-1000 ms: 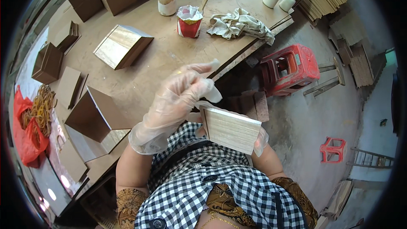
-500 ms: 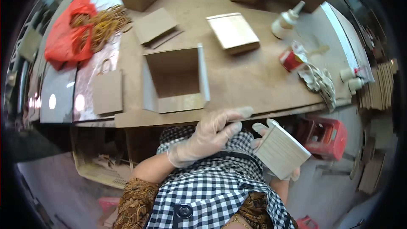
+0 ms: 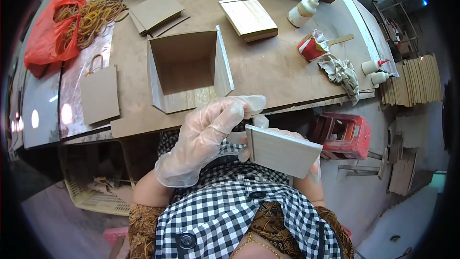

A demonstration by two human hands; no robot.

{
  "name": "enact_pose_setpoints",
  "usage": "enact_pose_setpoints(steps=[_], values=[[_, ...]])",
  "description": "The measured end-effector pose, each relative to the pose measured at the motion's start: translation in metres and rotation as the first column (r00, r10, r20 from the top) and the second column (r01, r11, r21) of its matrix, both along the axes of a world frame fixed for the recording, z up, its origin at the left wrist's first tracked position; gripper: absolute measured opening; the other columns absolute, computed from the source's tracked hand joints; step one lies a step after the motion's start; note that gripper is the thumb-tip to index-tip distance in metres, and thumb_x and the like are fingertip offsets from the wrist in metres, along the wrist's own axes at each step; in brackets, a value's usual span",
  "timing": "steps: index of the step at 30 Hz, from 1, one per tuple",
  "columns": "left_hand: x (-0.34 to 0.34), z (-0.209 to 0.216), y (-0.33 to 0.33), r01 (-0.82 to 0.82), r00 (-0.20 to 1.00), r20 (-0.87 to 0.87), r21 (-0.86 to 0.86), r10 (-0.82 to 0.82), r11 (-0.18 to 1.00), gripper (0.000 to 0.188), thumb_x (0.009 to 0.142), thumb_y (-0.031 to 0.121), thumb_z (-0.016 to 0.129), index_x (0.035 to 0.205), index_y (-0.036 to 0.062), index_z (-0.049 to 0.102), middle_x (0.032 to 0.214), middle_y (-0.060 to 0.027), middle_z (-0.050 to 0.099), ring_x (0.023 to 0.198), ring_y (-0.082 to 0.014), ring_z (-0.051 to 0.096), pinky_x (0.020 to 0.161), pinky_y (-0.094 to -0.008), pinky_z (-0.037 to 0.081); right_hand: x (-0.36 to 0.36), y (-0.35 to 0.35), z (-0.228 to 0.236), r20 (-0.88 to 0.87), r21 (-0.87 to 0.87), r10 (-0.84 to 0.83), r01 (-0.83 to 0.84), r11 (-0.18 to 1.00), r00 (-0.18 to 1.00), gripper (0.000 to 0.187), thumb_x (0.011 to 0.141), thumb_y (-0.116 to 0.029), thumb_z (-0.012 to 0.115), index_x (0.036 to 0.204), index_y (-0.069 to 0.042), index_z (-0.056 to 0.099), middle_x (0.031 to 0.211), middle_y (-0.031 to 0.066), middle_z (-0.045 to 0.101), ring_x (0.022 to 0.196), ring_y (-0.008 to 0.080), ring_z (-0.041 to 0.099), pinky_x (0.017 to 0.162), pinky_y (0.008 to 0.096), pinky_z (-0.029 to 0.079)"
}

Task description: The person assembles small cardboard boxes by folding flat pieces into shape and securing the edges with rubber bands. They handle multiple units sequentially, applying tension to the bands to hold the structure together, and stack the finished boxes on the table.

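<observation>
In front of my body, my right hand [image 3: 315, 169], in a clear thin glove, grips a small pale wooden panel [image 3: 285, 151]. The panel is tilted, has a darker strip at its left end, and shows a whitish upper edge. Most of that hand is hidden behind it. My left hand [image 3: 199, 136], also gloved, is just left of the panel and apart from it. Its index finger is stretched out with the thumb close alongside, and nothing shows in it. Beyond it on the table, an open-fronted wooden box [image 3: 191, 69] lies near the front edge.
A wooden block-like piece [image 3: 249, 17], glue bottle [image 3: 304, 10], red tub with stick [image 3: 314, 47] and crumpled cloth [image 3: 341, 73] lie on the table. Flat boards [image 3: 99, 95] and a red bag [image 3: 52, 38] of cords are left. A red stool [image 3: 345, 136] stands right.
The panel in my right hand has turned to a flatter slant and moved left and up. My left hand has come up and left, nearer the box. The view has shifted.
</observation>
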State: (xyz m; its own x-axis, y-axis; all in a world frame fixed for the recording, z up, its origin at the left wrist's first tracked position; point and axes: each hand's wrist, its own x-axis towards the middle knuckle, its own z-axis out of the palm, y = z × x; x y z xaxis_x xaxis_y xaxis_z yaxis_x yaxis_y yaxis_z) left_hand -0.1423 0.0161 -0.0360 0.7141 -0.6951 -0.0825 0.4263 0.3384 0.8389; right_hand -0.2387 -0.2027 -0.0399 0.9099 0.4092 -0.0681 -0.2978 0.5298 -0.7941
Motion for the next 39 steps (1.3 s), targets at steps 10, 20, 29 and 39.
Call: enact_pose_setpoints(steps=[10,20,29,39], values=[[0.009,0.006,-0.006,0.237,0.96,-0.165,0.049,-0.226,0.97,0.037,0.103,0.03,0.06,0.119,-0.003,0.064,0.113,-0.0123,0.067,0.075,-0.0121,0.065,0.06,-0.0251,0.054,-0.011,0.01,-0.011,-0.133,-0.189,-0.042,0.016,0.982,0.99,0.058,0.096,-0.032,0.062,0.138,0.007,0.054,0.123,0.0233,0.067,0.11,0.0243,0.067,0.092,0.0258,0.052],[0.01,-0.001,-0.013,0.279,0.941,-0.194,-0.018,-0.277,0.96,0.038,0.101,0.031,0.062,0.118,-0.0021,0.064,0.101,-0.0085,0.068,0.08,-0.0104,0.066,0.063,-0.0236,0.055,-0.012,0.001,-0.03,-0.183,0.096,0.103,-0.087,0.992,0.978,0.134,0.049,-0.065,0.09,0.145,0.015,0.04,0.137,0.0339,0.052,0.121,0.0399,0.06,0.092,0.0356,0.052],[0.009,-0.006,-0.018,0.186,0.957,-0.227,-0.003,-0.181,0.983,0.036,0.099,0.033,0.064,0.11,-0.0015,0.068,0.116,-0.016,0.07,0.086,-0.0107,0.065,0.074,-0.0254,0.055,-0.016,-0.004,-0.029,-0.176,0.143,0.071,-0.046,0.989,0.982,0.134,0.053,-0.062,0.09,0.148,0.015,0.034,0.142,0.0387,0.043,0.124,0.0474,0.056,0.099,0.0433,0.047],[-0.007,-0.047,-0.004,0.038,0.996,-0.09,0.119,-0.028,0.992,0.034,0.103,0.031,0.058,0.104,-0.0006,0.07,0.113,-0.0166,0.072,0.101,-0.0177,0.066,0.092,-0.0325,0.052,-0.022,-0.003,-0.023,-0.332,-0.048,-0.106,0.095,0.994,0.937,0.089,0.078,-0.046,0.078,0.138,0.014,0.05,0.131,0.039,0.053,0.117,0.045,0.061,0.096,0.045,0.053]])
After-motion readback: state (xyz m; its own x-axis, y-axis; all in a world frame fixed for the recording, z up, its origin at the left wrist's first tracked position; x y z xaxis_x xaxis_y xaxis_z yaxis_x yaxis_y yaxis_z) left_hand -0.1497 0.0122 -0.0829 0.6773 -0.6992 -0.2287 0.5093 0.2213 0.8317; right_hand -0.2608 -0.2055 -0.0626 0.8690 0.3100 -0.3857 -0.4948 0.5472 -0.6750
